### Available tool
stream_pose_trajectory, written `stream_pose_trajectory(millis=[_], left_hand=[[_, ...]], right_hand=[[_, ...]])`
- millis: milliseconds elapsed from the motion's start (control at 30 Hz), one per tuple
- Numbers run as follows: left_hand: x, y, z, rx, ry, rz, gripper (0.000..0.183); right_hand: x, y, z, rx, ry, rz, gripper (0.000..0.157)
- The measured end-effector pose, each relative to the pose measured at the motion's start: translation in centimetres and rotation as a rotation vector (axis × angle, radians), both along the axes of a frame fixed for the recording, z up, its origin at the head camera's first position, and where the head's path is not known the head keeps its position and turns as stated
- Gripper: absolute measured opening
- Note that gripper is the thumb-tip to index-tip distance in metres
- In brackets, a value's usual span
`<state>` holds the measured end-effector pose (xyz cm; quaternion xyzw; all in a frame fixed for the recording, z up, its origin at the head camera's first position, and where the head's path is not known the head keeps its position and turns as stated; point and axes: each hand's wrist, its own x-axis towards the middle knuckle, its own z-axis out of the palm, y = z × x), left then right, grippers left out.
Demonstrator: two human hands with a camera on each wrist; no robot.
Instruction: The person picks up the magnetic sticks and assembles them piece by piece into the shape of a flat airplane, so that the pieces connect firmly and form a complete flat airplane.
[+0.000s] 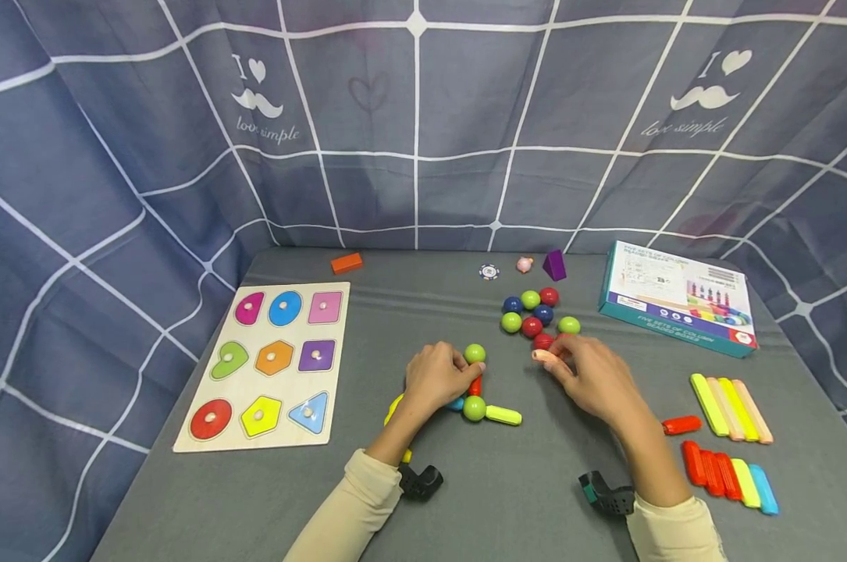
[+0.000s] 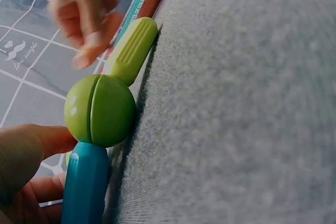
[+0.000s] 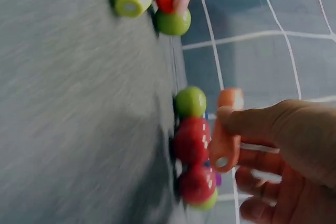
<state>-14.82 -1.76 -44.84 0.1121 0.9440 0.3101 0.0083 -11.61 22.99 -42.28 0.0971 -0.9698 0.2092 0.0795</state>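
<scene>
My left hand (image 1: pixel 437 376) pinches a red stick (image 1: pixel 475 387) that joins two green balls, one at the far end (image 1: pixel 475 353) and one nearer (image 1: pixel 475 408). From the nearer ball, a yellow-green stick (image 1: pixel 503 415) points right and a blue stick (image 2: pixel 86 182) runs left beneath the hand. Yellow pieces (image 1: pixel 393 407) show partly from under the left forearm. My right hand (image 1: pixel 595 375) holds a short orange stick (image 3: pixel 226 142) between thumb and fingers, raised by the loose red ball (image 1: pixel 543 341). Part of that ball cluster is hidden behind the hand.
Loose green, red and blue balls (image 1: pixel 532 327) lie at the back centre. Sticks (image 1: pixel 711 472) are lined up at right, below a box (image 1: pixel 679 297). A shape puzzle board (image 1: pixel 335 312) lies at left. An orange block (image 1: pixel 346 263) and purple block (image 1: pixel 554 265) stand near the curtain.
</scene>
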Motion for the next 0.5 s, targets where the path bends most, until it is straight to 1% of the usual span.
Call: stream_pose_trajectory(millis=[100, 233, 367, 500], left_hand=[[0.0, -0.3, 0.0, 0.006, -0.002, 0.007, 0.044], [0.0, -0.4, 0.1, 0.015, 0.004, 0.018, 0.042], [0.0, -0.3, 0.1, 0.028, -0.001, 0.017, 0.038], [0.2, -0.1, 0.1, 0.039, -0.003, 0.016, 0.036]], right_hand=[[-1.9, -1.8, 0.7, -0.018, 0.066, 0.086, 0.016], [-4.6, -4.1, 1.0, -0.015, 0.120, 0.196, 0.012], [-6.6, -5.7, 0.8, 0.030, 0.113, 0.273, 0.012], [-7.7, -6.7, 0.3, 0.077, 0.081, 0.315, 0.013]])
